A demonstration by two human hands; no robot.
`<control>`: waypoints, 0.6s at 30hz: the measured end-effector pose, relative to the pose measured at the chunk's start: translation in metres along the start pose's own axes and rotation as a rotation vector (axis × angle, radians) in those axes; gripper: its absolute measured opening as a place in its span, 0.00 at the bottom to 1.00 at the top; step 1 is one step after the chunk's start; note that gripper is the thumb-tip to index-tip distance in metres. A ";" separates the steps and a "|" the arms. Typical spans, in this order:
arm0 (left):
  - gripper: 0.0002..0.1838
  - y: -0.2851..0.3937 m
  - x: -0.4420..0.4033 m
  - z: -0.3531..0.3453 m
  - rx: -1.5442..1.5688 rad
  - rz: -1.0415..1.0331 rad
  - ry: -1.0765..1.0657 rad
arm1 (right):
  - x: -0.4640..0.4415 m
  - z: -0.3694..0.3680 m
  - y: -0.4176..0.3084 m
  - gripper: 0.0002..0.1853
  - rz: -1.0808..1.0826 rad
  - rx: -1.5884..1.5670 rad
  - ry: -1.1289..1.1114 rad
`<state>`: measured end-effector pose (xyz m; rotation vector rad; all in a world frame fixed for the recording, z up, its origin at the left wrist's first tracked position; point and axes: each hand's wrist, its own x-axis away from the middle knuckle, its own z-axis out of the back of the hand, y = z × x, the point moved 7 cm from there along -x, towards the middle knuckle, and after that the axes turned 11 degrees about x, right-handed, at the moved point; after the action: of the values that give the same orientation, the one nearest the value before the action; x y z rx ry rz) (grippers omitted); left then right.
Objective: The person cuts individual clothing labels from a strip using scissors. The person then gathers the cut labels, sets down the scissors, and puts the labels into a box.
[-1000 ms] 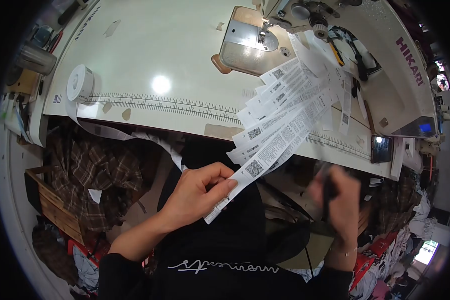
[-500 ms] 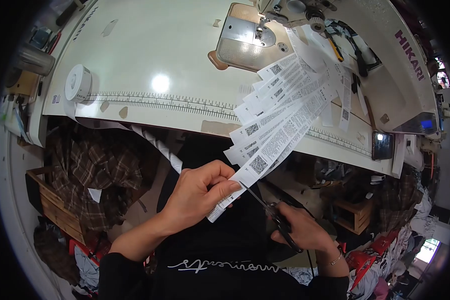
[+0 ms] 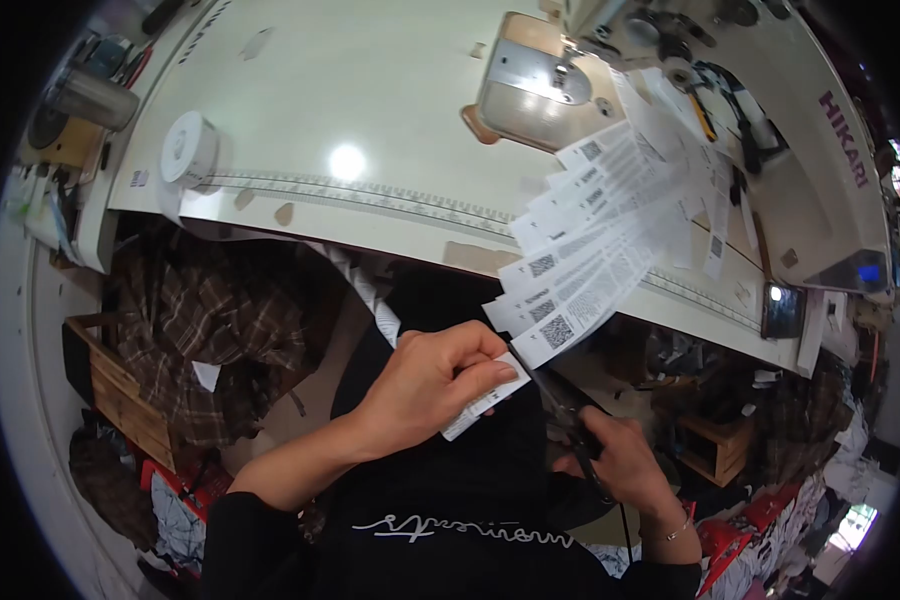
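Observation:
My left hand (image 3: 432,385) pinches the end of a white printed label strip (image 3: 470,412) between thumb and fingers. From behind that hand the strip runs up to a white roll (image 3: 190,148) on the table's left. My right hand (image 3: 625,462) grips black scissors (image 3: 574,425), whose blades reach to the strip beside my left thumb. Just past the blades lies a label with a QR code (image 3: 556,333), the front one of a fanned row of labels (image 3: 590,215). The fan hangs over the table edge; a narrow dark gap shows between that label and the held strip.
A sewing machine (image 3: 540,85) stands at the back right of the white table (image 3: 300,110). A printed ruler scale (image 3: 370,196) runs along its front, with a phone (image 3: 780,310) at the right. Plaid cloth (image 3: 205,340) lies below left, and a wooden crate (image 3: 718,448) below right.
The strip, whole at the blades before, now shows a gap there, and the scissor blades are nearer closed. The whole view has shifted, so table and hands appear further right.

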<state>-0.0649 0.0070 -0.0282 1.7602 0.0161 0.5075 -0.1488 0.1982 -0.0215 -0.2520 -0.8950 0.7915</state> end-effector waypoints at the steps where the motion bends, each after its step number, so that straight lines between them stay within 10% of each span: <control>1: 0.09 0.000 0.000 0.001 -0.001 0.001 -0.003 | 0.000 0.004 -0.002 0.24 0.021 -0.014 0.042; 18: 0.11 0.017 0.017 -0.033 -0.170 -0.112 -0.300 | -0.016 0.021 -0.050 0.09 0.252 -0.342 0.256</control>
<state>-0.0649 0.0379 -0.0019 1.6419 -0.1357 0.1552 -0.1456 0.1498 0.0076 -0.7629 -0.7594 0.8130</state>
